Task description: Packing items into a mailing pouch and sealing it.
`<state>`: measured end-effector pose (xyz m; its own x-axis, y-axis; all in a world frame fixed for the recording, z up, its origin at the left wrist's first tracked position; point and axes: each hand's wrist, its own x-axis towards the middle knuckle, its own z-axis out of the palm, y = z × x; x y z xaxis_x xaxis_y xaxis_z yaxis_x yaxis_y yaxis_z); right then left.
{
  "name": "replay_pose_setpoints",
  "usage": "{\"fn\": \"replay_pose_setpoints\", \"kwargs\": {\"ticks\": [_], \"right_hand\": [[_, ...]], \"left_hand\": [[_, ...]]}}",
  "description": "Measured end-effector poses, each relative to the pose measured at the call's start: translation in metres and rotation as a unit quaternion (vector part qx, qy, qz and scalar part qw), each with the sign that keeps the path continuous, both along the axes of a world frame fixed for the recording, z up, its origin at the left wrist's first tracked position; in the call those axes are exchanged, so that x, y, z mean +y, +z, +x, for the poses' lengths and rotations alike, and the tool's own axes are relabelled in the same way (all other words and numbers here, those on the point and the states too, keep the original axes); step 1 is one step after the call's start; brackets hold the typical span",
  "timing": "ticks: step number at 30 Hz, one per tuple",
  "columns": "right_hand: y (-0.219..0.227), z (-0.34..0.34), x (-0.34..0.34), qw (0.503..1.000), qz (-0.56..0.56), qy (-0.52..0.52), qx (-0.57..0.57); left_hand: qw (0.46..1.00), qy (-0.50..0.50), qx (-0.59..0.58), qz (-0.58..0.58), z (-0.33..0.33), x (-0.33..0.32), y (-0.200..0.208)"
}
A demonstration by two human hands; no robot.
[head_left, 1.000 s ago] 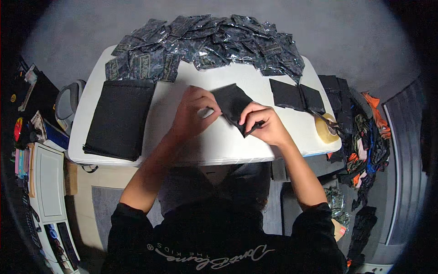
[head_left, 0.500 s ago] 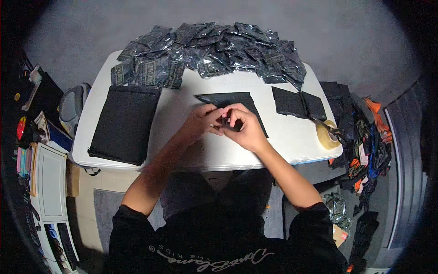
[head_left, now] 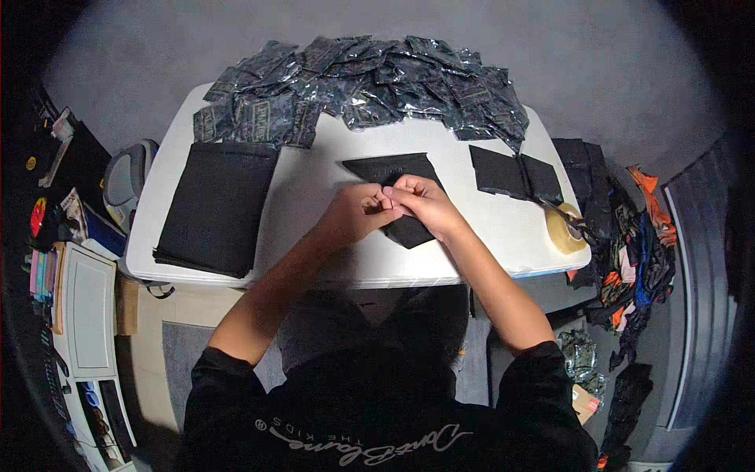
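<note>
My left hand [head_left: 358,211] and my right hand [head_left: 429,206] meet over the middle of the white table. Thumbs and fingers of both are pinched together, tip to tip, and whatever they grip is too small or hidden to make out. Under and around them is a flat black piece of thin material [head_left: 393,165], with a slanted upper edge; its middle is covered by my hands. To the left lies a neat stack of larger black sheets [head_left: 216,208]. On the right are folded black pieces [head_left: 499,171], side by side.
Many shiny clear packets with dark contents [head_left: 362,82] are heaped along the table's far edge. A roll of clear tape [head_left: 562,230] and dark-handled scissors [head_left: 580,226] sit at the right edge. Beyond lies a jumbled pile of coloured cloth [head_left: 629,259]. A white cabinet [head_left: 88,315] stands left.
My fingers have drawn closer into a tight pinch, and my right hand has turned slightly. The black piece beneath has shifted, its lower corner now showing below my hands.
</note>
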<state>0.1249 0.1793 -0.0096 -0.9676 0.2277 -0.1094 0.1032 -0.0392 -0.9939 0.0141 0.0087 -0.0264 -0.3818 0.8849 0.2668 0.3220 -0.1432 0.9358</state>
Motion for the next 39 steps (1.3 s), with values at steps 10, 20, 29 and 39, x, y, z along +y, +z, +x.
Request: {"fn": "replay_pose_setpoints", "kwargs": {"ticks": [10,20,29,39], "right_hand": [[-0.008,0.002,0.005,1.000,-0.012,-0.003,0.022],[-0.011,0.004,0.011,1.000,-0.007,0.016,0.010],[-0.014,0.008,0.016,0.997,-0.053,0.050,0.027],[-0.011,0.009,0.015,0.997,-0.021,0.062,0.030]], "left_hand": [[0.998,0.016,-0.027,-0.061,0.002,-0.006,0.010],[0.999,0.011,-0.008,-0.050,-0.010,-0.003,-0.004],[0.998,0.005,-0.051,-0.042,-0.011,-0.001,-0.006],[0.997,-0.017,-0.062,-0.039,-0.013,-0.003,-0.004]]}}
